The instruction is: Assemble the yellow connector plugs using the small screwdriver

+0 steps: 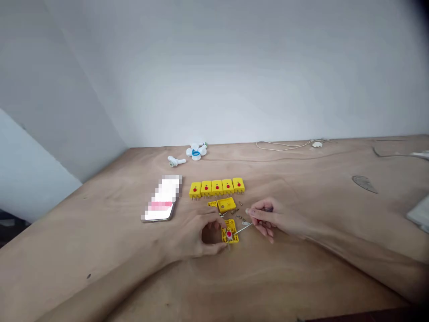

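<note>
My left hand point(197, 230) steadies an open yellow plug housing point(233, 223) on the table, thumb and fingers against its left side. Inside the housing are a red round piece point(229, 234) and metal parts; pins stick out at its near edge. My right hand point(273, 217) is closed around a thin screwdriver point(244, 228), its handle mostly hidden by the fingers. The metal shaft slants left and its tip reaches the housing near the red piece. Just behind lies a yellow cover point(227, 204), with small screws point(238, 217) and a flat metal strip point(246, 223) nearby.
Several yellow plugs point(217, 188) with red dots stand in a row farther back. A phone point(164, 197) lies on the left. White fittings point(196, 154) and a thin cable point(284, 146) sit by the wall. The wooden table point(318, 183) has a dark oval mark on the right.
</note>
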### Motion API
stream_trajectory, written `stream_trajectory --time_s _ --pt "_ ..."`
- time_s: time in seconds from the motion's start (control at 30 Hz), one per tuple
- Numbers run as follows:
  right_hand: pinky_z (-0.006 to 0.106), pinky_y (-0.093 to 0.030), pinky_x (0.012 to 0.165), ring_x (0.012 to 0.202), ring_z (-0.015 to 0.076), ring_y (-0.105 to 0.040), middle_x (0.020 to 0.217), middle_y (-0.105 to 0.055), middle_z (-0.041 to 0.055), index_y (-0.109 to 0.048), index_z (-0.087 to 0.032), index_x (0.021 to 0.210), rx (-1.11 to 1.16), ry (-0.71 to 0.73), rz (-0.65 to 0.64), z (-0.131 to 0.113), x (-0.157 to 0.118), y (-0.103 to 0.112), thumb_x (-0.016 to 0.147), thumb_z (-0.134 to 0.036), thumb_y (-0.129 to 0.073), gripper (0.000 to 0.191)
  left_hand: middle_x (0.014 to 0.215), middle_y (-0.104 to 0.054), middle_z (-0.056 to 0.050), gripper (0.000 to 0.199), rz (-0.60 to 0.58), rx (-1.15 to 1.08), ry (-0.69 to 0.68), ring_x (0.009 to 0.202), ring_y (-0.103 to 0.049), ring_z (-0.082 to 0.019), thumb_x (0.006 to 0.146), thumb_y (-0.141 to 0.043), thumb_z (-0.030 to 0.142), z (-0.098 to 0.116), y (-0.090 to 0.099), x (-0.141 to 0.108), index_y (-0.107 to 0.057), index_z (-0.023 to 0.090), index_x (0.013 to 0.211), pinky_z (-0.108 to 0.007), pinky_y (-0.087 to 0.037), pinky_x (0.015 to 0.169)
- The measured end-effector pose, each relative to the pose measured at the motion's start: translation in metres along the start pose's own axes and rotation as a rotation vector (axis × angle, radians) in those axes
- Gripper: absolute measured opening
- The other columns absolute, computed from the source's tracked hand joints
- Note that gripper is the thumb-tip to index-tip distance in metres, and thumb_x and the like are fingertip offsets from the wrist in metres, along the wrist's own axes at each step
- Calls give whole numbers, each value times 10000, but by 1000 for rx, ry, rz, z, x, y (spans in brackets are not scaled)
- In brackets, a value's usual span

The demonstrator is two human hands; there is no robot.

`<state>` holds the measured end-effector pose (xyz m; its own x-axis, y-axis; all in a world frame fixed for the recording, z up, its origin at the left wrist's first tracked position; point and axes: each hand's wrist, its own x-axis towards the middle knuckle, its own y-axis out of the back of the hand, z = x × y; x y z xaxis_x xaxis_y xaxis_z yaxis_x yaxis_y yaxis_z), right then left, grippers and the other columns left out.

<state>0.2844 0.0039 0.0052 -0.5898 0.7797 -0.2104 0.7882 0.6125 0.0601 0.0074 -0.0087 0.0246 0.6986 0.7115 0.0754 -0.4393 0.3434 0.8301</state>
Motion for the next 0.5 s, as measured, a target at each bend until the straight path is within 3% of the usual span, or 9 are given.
stream_trajectory --time_s 0.23,0.4,0.5 --pt "176 -479 420 444 86 -587 612 -664 12 -649 -134 748 -113 23 -27 -6 -2 3 904 -562 -641 456 895 -653 -15 213 -7 -9 -22 764 -579 -182 791 -749 326 1 1 1 -669 204 948 -286 -438 679" --pt "218 -475 458 508 121 -607 724 -728 45 -729 -154 973 -375 104 43 -9 -7 1 885 -481 -690 341 892 -650 -26 189 -9 -2 -37 767 -575 -186 817 -692 299 1 4 1 -672 206 980 -301 -443 698" --pt "234 -444 517 614 143 -627 795 -761 41 -785 -201 945 -623 209 128 -9 -11 -5 903 -352 -663 198 900 -641 -25 190 -3 -28 -61 773 -569 -182 822 -672 304 4 6 0 -665 207 984 -300 -443 702"
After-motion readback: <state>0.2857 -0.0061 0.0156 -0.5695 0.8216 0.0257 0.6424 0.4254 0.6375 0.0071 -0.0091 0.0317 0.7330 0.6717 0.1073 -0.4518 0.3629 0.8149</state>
